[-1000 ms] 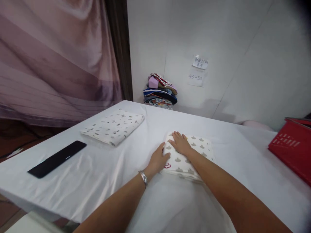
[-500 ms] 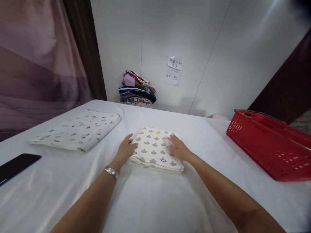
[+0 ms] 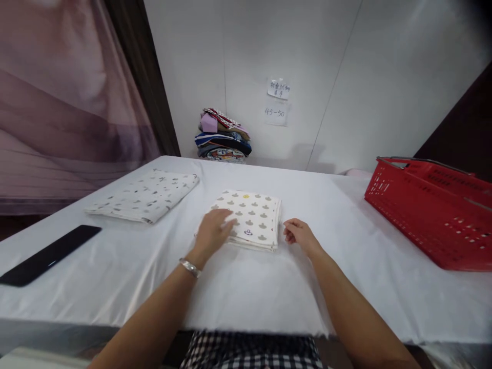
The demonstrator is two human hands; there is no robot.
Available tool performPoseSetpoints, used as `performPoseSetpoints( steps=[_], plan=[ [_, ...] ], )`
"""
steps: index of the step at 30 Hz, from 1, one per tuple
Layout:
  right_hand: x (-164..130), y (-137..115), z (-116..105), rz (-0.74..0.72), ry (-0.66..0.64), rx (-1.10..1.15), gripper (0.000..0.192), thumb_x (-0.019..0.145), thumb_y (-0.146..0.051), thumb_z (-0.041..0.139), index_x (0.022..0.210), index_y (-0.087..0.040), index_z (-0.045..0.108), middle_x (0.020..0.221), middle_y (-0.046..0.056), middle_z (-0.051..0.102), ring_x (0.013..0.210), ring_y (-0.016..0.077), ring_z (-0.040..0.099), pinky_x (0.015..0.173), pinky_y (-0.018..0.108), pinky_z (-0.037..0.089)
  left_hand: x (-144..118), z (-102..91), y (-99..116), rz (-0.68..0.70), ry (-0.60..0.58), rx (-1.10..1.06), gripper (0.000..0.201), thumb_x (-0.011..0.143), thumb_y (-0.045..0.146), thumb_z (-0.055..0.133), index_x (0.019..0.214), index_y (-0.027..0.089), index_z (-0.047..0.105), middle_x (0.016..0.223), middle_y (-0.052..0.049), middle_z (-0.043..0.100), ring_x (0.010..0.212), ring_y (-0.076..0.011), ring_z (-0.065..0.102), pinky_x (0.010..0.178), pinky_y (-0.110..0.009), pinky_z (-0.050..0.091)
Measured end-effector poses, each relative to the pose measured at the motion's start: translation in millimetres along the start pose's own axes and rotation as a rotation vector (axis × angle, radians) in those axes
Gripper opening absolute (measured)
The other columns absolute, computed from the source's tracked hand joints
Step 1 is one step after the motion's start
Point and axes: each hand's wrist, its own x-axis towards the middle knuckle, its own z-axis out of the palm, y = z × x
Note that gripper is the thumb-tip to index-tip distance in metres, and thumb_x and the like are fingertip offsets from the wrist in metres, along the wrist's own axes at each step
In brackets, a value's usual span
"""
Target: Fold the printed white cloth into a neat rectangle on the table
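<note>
A folded white cloth with a print of grey duck-like shapes and a few coloured ones lies flat in the middle of the table. Across its left part rests my left hand, palm down, with the fingers apart; it covers the near left corner. My right hand is just off the cloth's right edge, its fingers curled in, and nothing shows in them. Farther left lies a second folded white cloth with grey and dark marks, touched by neither hand.
A black phone lies at the table's left. The red plastic basket stands at the right. Against the wall is a stack of folded fabrics, with paper notes taped beside it. The white-covered table ends near my body.
My left hand has moved from the cloth's left edge onto its top. My right hand has come off the cloth to its right side, fingers now curled. The view has shifted, showing the table's near edge.
</note>
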Motion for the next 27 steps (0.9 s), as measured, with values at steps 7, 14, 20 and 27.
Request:
performPoseSetpoints(
  steps=[7,14,20,27],
  plan=[
    [-12.0,2.2,8.0,0.107,-0.238,-0.107,0.019,0.077,-0.032,0.057,0.065,-0.019,0.049,0.051,-0.003,0.058,0.039,0.0073,0.050,0.037,0.018,0.040,-9.1,34.4,64.0,0.295,-0.320,-0.128,0.027,0.086,0.036,0.053,0.107,0.023,0.062,0.106,-0.006,0.062,0.099,-0.0209,0.053,0.085,-0.036,0.041],
    [-15.0,0.1,4.1,0.130,-0.299,-0.123,0.013,0.078,-0.025,0.054,0.067,-0.019,0.050,0.053,-0.004,0.059,0.037,0.0072,0.050,0.035,0.018,0.039,1.1,51.2,72.6,0.324,-0.416,-0.103,0.022,0.081,0.041,0.060,0.089,0.021,0.066,0.090,-0.005,0.062,0.087,-0.0196,0.053,0.077,-0.032,0.041],
    [-12.2,6.7,5.3,0.134,-0.333,-0.082,0.015,0.077,-0.027,0.056,0.066,-0.018,0.051,0.054,-0.003,0.060,0.038,0.0066,0.050,0.035,0.017,0.038,-3.3,56.0,73.1,0.281,-0.354,-0.139,0.027,0.091,0.031,0.043,0.078,0.020,0.064,0.084,-0.004,0.062,0.082,-0.0163,0.053,0.077,-0.032,0.040],
    [-14.7,1.5,2.7,0.167,-0.401,-0.013,0.018,0.073,-0.034,0.061,0.071,-0.018,0.054,0.059,-0.002,0.063,0.039,0.0066,0.050,0.035,0.018,0.038,-6.0,53.9,73.0,0.271,-0.353,-0.167,0.028,0.092,0.029,0.040,0.078,0.020,0.063,0.084,-0.003,0.062,0.081,-0.0156,0.054,0.079,-0.031,0.040]
  ],
)
